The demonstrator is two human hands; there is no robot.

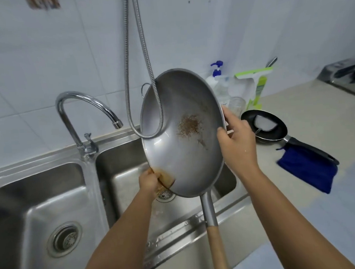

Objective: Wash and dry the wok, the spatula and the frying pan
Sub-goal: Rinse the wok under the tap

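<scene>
A steel wok [184, 121] with a wooden handle is tilted up on edge over the right sink basin [125, 179], its inside facing me with a brown burnt patch in the middle. My right hand [238, 139] grips the wok's right rim. My left hand [149, 182] holds the lower left rim, where brown liquid pools and runs out. A black frying pan [264, 127] sits on the counter to the right, with a whitish spatula head lying in it.
A chrome tap [83, 111] stands behind the double sink; the left basin [41, 205] has a strainer drain. A metal spray hose [145, 59] hangs across the wok. A soap pump bottle [218, 80], a glass jar and a green-white box stand by the wall. A blue cloth [307, 170] lies on the counter.
</scene>
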